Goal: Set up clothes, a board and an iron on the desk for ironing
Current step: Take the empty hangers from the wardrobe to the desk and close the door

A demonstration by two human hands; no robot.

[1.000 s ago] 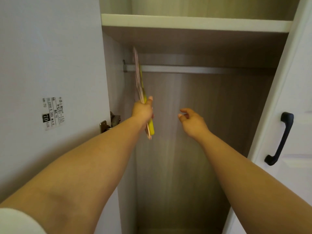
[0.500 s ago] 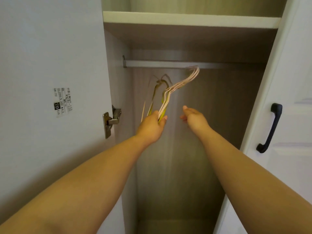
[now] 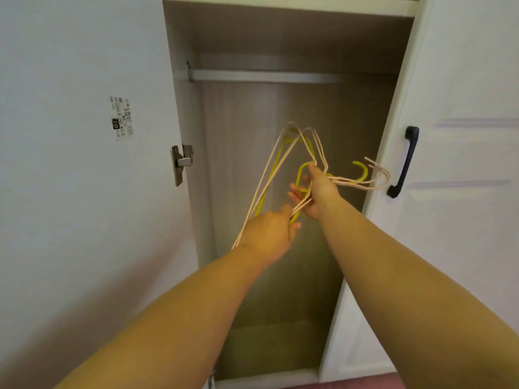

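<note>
Both hands hold the bundle of hangers [image 3: 283, 175] inside the open wardrobe [image 3: 280, 108]: left hand [image 3: 269, 231] grips the bottom bars, right hand [image 3: 314, 192] the necks. Turn the hooks, now pointing right, up toward the far rail [image 3: 266, 76] before lifting. No clothes, board or iron in view

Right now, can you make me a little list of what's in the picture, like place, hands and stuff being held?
place: open white wardrobe, door swung left
rail: bare metal hanging rail across the top
held: bunch of thin yellow and pale pink wire hangers, hooks pointing right
left hand: grips the bunch's lower end
right hand: holds the bunch near the hooks
right door: black handle
clothes: none in view
</note>
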